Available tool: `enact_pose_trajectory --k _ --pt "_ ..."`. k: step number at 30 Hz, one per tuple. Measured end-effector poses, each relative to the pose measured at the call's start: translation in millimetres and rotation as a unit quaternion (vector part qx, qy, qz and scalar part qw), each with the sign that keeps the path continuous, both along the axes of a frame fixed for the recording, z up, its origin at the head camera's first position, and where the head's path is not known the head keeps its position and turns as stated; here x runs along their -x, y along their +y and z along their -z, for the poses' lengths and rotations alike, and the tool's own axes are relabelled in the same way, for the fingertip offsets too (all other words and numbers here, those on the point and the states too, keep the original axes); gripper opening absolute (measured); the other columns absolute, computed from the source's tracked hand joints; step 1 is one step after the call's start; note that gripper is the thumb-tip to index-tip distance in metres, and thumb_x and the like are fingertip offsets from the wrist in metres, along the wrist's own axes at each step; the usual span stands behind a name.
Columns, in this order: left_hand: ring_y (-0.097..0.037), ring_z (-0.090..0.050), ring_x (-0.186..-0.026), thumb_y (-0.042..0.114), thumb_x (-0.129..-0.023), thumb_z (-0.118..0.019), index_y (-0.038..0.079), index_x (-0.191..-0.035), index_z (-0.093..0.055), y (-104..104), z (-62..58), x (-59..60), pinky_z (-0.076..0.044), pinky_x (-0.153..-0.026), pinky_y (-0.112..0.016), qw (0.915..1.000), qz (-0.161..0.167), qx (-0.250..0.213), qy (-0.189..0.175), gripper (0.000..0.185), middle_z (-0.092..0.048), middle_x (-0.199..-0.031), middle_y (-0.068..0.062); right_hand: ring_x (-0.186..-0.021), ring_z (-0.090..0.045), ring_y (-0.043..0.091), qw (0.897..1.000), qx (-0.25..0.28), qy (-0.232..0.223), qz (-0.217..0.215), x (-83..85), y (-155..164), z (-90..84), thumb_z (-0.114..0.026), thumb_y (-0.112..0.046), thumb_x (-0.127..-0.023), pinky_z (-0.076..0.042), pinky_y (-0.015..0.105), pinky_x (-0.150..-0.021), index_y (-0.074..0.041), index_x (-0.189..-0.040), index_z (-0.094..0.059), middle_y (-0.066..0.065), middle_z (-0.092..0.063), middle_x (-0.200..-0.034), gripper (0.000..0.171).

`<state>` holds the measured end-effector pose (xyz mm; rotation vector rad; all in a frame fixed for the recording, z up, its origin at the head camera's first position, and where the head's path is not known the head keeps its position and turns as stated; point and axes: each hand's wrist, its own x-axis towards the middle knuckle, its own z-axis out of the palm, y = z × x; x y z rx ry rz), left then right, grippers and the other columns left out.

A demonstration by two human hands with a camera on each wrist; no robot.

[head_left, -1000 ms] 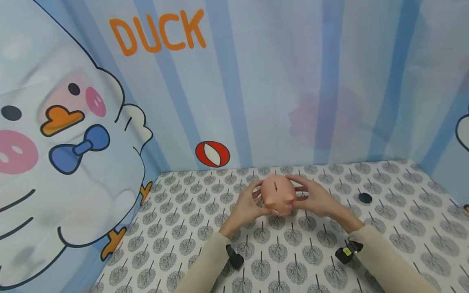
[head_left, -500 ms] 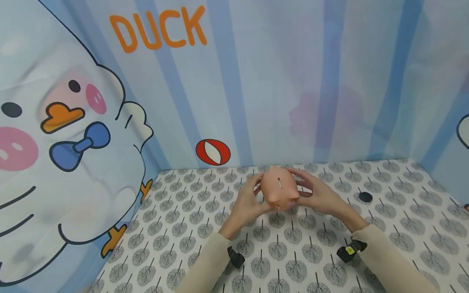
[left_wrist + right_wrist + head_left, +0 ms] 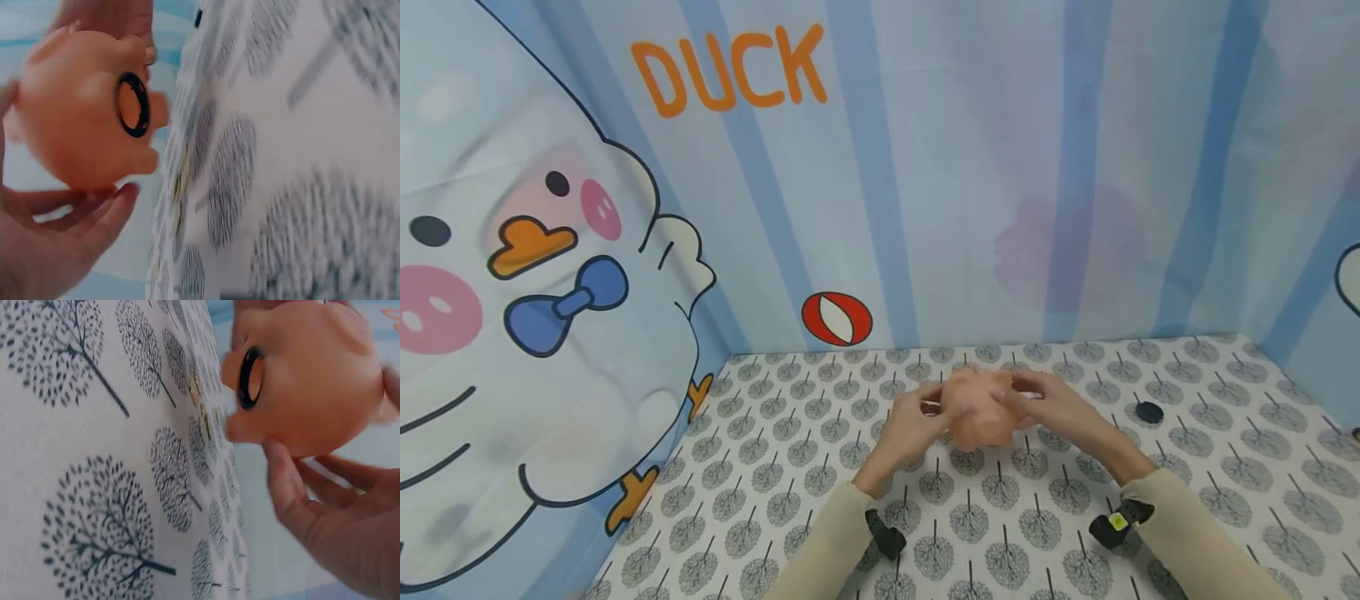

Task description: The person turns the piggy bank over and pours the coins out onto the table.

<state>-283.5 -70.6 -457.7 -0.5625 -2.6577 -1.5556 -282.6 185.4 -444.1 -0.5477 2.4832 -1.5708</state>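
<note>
A peach-coloured piggy bank (image 3: pixel 979 407) is held between both hands above the patterned tablecloth. My left hand (image 3: pixel 913 427) grips one side of it, while my right hand (image 3: pixel 1060 410) grips the opposite side. Both wrist views show a round hole with a black rim (image 3: pixel 133 104) in its belly, between stubby feet, with no plug in it. Beneath the bank, small gold-coloured pieces that look like coins (image 3: pixel 195 389) lie on the cloth. In the head view the bank is blurred and its coin slot is out of sight.
A black round disc (image 3: pixel 1149 412), like a plug, lies on the cloth to the right of the right hand. Behind the table hangs a striped blue fabric wall (image 3: pixel 955 167). A printed duck (image 3: pixel 587 375) covers the left side.
The piggy bank has been turned between the hands: its top slot, facing the head camera before, has gone from view. The hands still hold its two sides, and the disc stays put.
</note>
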Motion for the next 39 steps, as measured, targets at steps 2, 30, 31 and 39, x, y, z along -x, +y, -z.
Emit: enact_pose_trajectory --k 2,30,31,39 --pt "-0.026 -0.073 -0.096 0.068 -0.099 -0.059 0.016 -0.126 -0.076 0 -2.1 2.7 -0.062 -0.076 -0.030 0.9995 -0.011 0.004 -0.030 0.061 -0.077 -0.107 -0.004 -0.097 -0.077 0.031 0.999 -0.006 -0.034 0.014 -0.4 -5 -5.5 -0.053 -0.051 -0.108 -0.068 0.044 -0.085 0.002 -0.155 -0.047 0.027 -0.065 -0.138 0.071" --pt "-0.030 -0.064 -0.135 0.037 -0.088 -0.086 0.013 -0.152 -0.055 -13 -12.1 10.8 -0.061 -0.106 -0.037 0.9948 0.073 0.029 -0.064 0.075 -0.061 -0.150 -0.008 -0.132 -0.061 0.048 0.999 -0.034 0.007 -0.017 -4.8 -6 -1.8 -0.081 -0.039 -0.093 -0.065 0.044 -0.096 -0.002 -0.160 -0.038 0.028 -0.041 -0.162 0.088" --pt "-0.031 -0.062 -0.137 0.036 -0.085 -0.090 0.013 -0.153 -0.053 -13 -11.9 10.1 -0.060 -0.108 -0.038 0.9950 0.074 0.023 -0.064 0.081 -0.059 -0.152 -0.008 -0.131 -0.062 0.049 0.999 -0.034 0.018 -0.021 -5.2 -6 -0.8 -0.083 -0.037 -0.092 -0.065 0.045 -0.096 -0.002 -0.161 -0.038 0.028 -0.041 -0.162 0.089" --pt "-0.025 -0.045 -0.154 0.019 -0.078 -0.096 0.017 -0.162 -0.039 -11 -7.5 7.1 -0.047 -0.123 -0.033 0.9961 0.078 -0.035 0.018 0.102 -0.045 -0.166 -0.005 -0.138 -0.055 0.053 0.997 0.011 0.078 0.004 -12.8 -10 -1.0 -0.091 -0.024 -0.084 -0.062 0.048 -0.105 -0.009 -0.165 -0.032 0.028 -0.037 -0.165 0.100"
